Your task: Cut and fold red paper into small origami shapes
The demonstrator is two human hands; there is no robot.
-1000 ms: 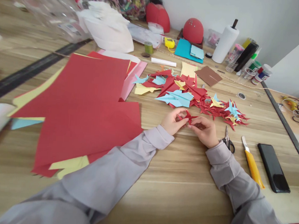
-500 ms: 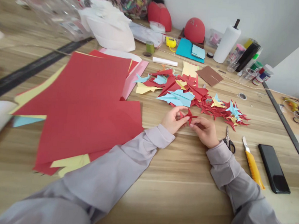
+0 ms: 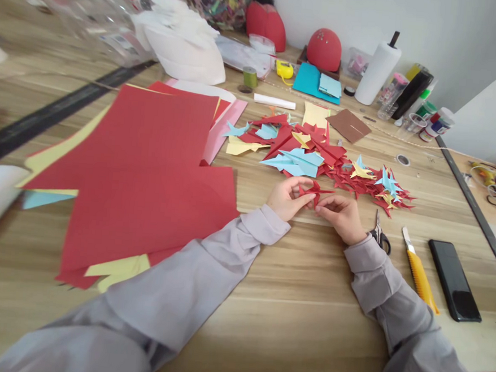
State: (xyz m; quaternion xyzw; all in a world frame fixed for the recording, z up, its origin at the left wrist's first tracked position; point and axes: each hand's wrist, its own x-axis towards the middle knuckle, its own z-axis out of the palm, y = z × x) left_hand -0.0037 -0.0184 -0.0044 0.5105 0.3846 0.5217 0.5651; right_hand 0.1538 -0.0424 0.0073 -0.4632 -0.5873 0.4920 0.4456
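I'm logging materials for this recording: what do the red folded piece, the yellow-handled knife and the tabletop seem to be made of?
Red folded piece in the left hand: matte paper, judging by its thin, creased wings.
Yellow-handled knife: probably a smooth plastic handle with a ridged edge; its pale, thin blade looks like metal.
Tabletop: wood-look grain, low sheen; solid wood or laminate, I can't tell.

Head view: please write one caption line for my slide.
Left hand holding a red paper plane, right hand alongside, near colourful folded-paper shapes.
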